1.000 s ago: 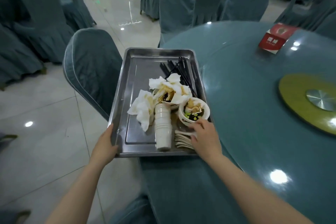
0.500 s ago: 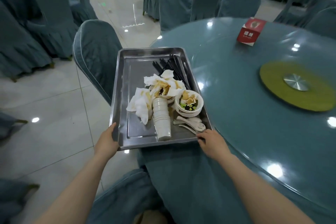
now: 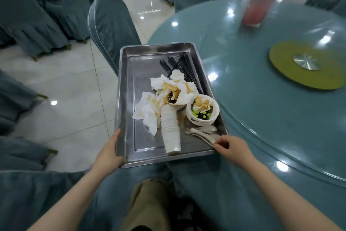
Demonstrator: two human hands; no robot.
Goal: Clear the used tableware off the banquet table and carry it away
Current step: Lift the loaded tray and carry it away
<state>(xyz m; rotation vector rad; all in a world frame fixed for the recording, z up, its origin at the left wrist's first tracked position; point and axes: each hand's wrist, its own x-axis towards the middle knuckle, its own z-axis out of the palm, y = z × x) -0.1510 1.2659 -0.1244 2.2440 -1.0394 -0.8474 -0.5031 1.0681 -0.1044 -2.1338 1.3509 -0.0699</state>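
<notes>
Gripping the steel tray [image 3: 129, 88] at both near corners, my left hand [image 3: 109, 153] and right hand [image 3: 231, 147] clutched its rim; the red box [image 3: 255, 12] blurred, its writing unreadable.

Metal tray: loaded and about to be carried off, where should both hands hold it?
Grip the metal tray by its raised rim at the two near corners, coming from the near short edge, where the left hand and right hand already are. The cup stack and bowls weigh that end.

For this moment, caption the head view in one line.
Both hands grip a steel tray of used tableware beside the banquet table.
</notes>
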